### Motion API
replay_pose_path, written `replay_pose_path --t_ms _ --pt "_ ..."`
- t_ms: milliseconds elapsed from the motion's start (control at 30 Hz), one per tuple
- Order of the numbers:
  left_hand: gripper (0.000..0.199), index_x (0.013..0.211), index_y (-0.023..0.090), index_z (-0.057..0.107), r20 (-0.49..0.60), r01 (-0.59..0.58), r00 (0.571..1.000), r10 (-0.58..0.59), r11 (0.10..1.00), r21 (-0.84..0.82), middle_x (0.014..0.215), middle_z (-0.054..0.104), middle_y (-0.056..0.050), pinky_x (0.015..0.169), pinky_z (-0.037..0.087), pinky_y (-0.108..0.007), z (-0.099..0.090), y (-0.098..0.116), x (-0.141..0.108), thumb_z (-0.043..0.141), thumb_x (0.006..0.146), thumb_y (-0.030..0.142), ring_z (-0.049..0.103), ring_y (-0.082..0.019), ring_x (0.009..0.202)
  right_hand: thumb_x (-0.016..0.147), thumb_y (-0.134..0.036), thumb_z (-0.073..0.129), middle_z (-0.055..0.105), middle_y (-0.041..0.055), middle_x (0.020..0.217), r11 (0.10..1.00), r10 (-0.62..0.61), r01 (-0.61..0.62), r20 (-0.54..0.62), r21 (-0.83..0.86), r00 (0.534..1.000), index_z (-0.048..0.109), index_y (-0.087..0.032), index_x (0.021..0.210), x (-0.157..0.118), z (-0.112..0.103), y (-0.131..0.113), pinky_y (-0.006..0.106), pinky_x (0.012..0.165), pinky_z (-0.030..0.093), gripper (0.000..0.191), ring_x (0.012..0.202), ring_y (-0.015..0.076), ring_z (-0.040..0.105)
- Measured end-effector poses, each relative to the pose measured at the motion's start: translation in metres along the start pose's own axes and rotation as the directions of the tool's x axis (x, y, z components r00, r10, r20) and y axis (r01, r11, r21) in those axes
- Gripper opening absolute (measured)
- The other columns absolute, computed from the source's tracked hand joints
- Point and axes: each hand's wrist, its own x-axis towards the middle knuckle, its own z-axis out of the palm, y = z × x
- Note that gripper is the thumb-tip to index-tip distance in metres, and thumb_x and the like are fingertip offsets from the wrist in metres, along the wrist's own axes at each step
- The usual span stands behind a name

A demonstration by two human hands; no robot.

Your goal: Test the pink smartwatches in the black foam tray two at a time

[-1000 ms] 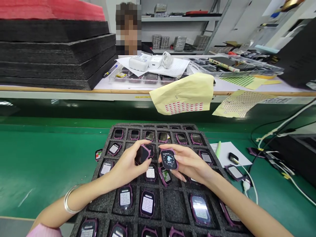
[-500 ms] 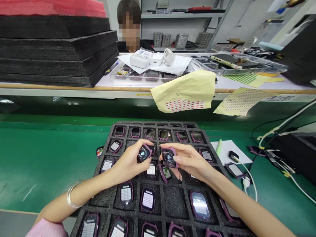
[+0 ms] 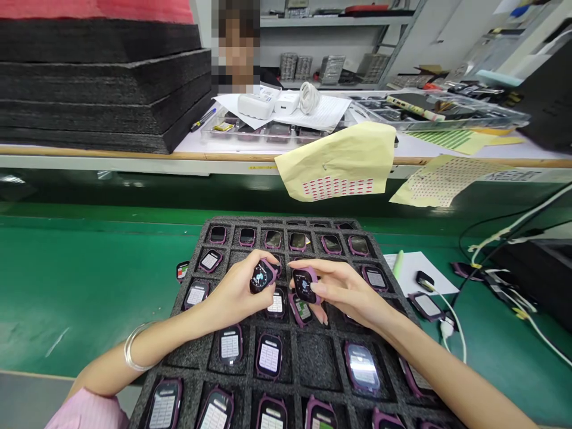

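Between the thumb and fingers of my left hand [image 3: 243,292] is a purple-framed smartwatch body [image 3: 261,277], its round dial lit on a dark screen. My right hand [image 3: 342,289] grips another purple smartwatch body [image 3: 304,285], also with a lit dial, thumb along its edge. Both are held a little above a dark foam tray [image 3: 318,360], side by side and apart. Purple watch bodies without straps fill many of the tray's compartments. Some, like this watch [image 3: 269,356], show white screens with a grid; the back row has dark screens. One watch [image 3: 301,310] under my right hand shows green.
The tray rests on a green bench [image 3: 89,268]. A watch [image 3: 426,306], a white cable and a green pen [image 3: 398,264] lie to the right. Behind, a shelf holds stacked black foam [image 3: 89,89], chargers [image 3: 257,105] and hanging yellow label sheets [image 3: 339,161]. A person is beyond it.
The view has shifted slightly. My right hand has turned its watch a little to the side; both hands keep hold of their watches.
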Motion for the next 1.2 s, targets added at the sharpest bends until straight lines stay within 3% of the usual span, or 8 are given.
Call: replay_pose_path --t_ms 267,500,767,900,1033,1200 --pt "0.028 0.105 0.019 0.049 -0.016 0.019 1.000 -0.019 1.000 -0.025 0.090 0.058 0.001 0.075 0.041 -0.023 -0.001 0.001 0.001 0.054 0.078 0.013 0.053 -0.013 0.079 0.084 -0.026 0.070 0.068 0.0094 0.092 1.000 -0.026 0.025 -0.040 -0.017 0.999 0.066 -0.016 0.119 0.001 -0.002 -0.002 0.021 0.045 0.051 0.036 0.049 0.0098 0.059" --pt "0.028 0.102 0.021 0.049 -0.020 0.005 1.000 -0.005 1.000 -0.017 0.086 0.056 0.003 0.074 0.040 -0.022 -0.001 0.002 -0.001 0.053 0.077 0.009 0.051 -0.012 0.077 0.085 -0.027 0.070 0.062 0.0020 0.070 0.999 -0.035 0.033 -0.066 -0.032 0.997 0.065 -0.017 0.120 0.000 -0.003 -0.003 0.022 0.046 0.051 0.037 0.050 0.0116 0.058" --pt "0.029 0.103 0.020 0.049 -0.082 -0.016 0.997 0.013 0.999 -0.031 0.087 0.054 0.002 0.073 0.039 -0.022 -0.003 0.003 0.000 0.054 0.077 0.010 0.050 -0.012 0.076 0.084 -0.025 0.070 0.068 0.0104 0.095 0.996 -0.083 0.081 -0.074 -0.030 0.994 0.066 -0.018 0.119 -0.001 -0.002 -0.008 0.022 0.044 0.050 0.036 0.051 0.0107 0.059" --pt "0.026 0.099 0.020 0.050 -0.092 -0.014 0.996 0.012 1.000 -0.019 0.082 0.053 0.003 0.069 0.039 -0.022 -0.004 0.005 -0.001 0.053 0.076 0.010 0.050 -0.012 0.071 0.083 -0.025 0.071 0.068 0.0085 0.092 0.996 -0.094 0.093 -0.110 -0.013 0.989 0.067 -0.017 0.116 -0.004 0.002 -0.011 0.022 0.043 0.050 0.034 0.050 0.0105 0.058" --pt "0.028 0.104 0.021 0.050 -0.106 -0.056 0.993 0.055 0.998 -0.004 0.089 0.056 0.001 0.072 0.041 -0.023 -0.004 0.006 -0.003 0.055 0.077 0.013 0.053 -0.013 0.078 0.081 -0.028 0.074 0.069 0.0091 0.092 0.995 -0.100 0.099 -0.083 -0.014 0.992 0.066 -0.017 0.117 -0.007 0.003 -0.013 0.023 0.041 0.049 0.039 0.047 0.0110 0.059" --pt "0.028 0.102 0.020 0.052 -0.073 0.021 0.997 -0.027 0.997 -0.078 0.087 0.056 0.001 0.070 0.044 -0.024 -0.004 0.003 -0.002 0.057 0.076 0.012 0.054 -0.012 0.072 0.083 -0.027 0.071 0.069 0.0106 0.095 0.999 -0.031 0.030 -0.089 -0.014 0.996 0.062 -0.015 0.122 -0.005 0.001 -0.009 0.024 0.044 0.051 0.042 0.051 0.0119 0.059"
